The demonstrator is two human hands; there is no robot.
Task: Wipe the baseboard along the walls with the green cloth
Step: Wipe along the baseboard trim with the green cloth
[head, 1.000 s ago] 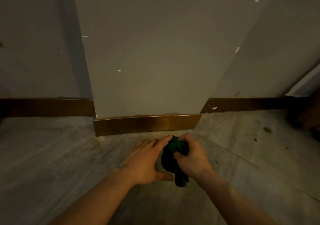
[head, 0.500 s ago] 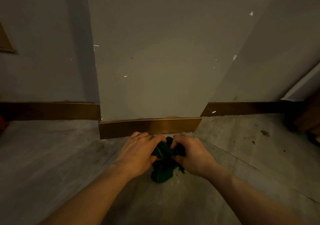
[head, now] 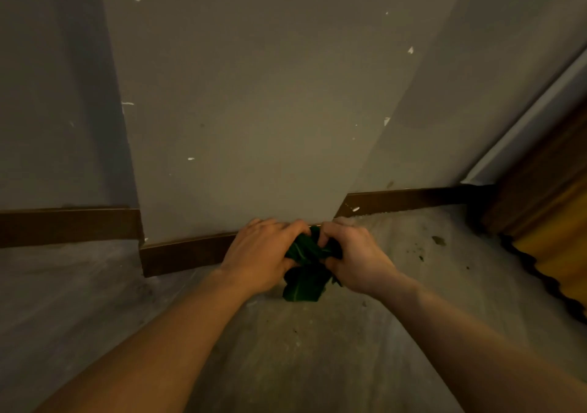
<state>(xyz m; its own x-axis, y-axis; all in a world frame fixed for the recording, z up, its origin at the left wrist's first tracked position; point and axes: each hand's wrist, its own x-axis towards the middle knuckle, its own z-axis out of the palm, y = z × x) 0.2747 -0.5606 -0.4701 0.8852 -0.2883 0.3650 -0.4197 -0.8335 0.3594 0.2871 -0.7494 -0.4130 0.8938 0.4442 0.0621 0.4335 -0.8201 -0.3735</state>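
The green cloth is bunched between both hands, just in front of the brown baseboard at the foot of a protruding wall section. My left hand grips the cloth's left side and covers part of the baseboard. My right hand grips its right side near the section's right corner. A loose end of the cloth hangs down to the floor. More baseboard runs along the recessed wall at left and at right.
The grey wall has small white chips. The concrete floor is dusty, with dark debris specks at right. A wooden door frame and an orange scalloped-edged thing fill the right side.
Both hands have moved forward and up to the baseboard with the cloth. My left hand, flat beside the cloth a second ago, now grips it. The view has come closer to the wall.
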